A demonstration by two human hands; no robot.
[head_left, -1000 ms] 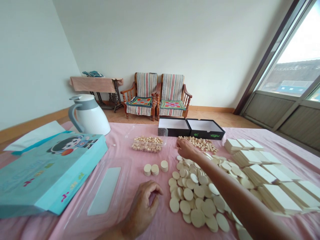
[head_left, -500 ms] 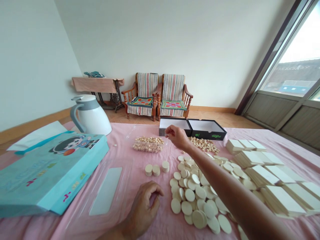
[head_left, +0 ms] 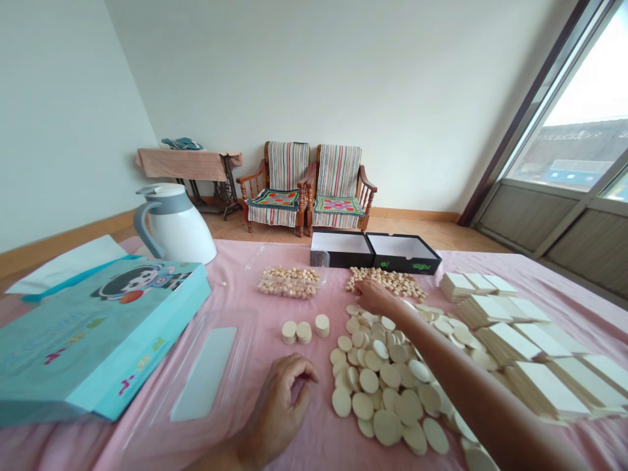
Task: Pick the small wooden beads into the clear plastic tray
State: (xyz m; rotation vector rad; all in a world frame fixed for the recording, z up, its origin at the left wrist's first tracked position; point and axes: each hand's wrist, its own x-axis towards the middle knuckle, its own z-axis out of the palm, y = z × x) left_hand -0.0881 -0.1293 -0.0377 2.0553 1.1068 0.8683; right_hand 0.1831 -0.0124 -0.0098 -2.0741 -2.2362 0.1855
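My right hand reaches far across the pink tablecloth. Its fingers rest, curled, on the near edge of a loose heap of small pale beads, and I cannot see what they pinch. A second heap of beads lies in a clear tray to the left. My left hand rests near the front edge, fingers curled in on something I cannot make out. A spread of flat pale round discs lies under my right forearm. Three short stacks of discs stand between my hands.
Stacks of pale rectangular tiles fill the right side. Two open black boxes sit at the far edge. A white jug and a turquoise paper bag lie at the left, a clear plastic lid beside it. Two armchairs stand beyond.
My right hand rose from the right bead heap to above the clear tray on the left, then came back down onto the right heap. My left hand stayed put.
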